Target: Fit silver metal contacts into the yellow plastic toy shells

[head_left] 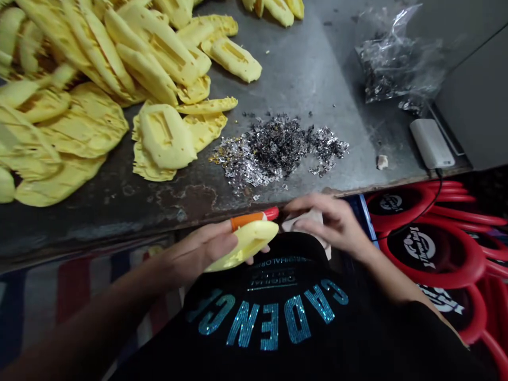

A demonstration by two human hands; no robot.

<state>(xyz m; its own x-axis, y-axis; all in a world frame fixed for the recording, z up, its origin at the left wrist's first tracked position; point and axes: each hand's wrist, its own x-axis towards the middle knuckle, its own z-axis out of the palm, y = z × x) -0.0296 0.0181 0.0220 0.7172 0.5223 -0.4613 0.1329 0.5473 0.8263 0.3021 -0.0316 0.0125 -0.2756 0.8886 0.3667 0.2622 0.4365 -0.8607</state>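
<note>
Currently, a curved yellow foam piece and an orange red-capped tube are clasped in the left hand, fingers curled round both, seemingly kept near the body for close work; a pale cloth scrap is pinched by the right hand just beside them.

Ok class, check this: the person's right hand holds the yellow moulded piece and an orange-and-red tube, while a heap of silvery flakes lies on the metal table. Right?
No: the left hand holds the yellow moulded piece and the orange-and-red tube, not the right hand, as the head view shows. The heap of silvery flakes on the metal table stands as stated.
</note>
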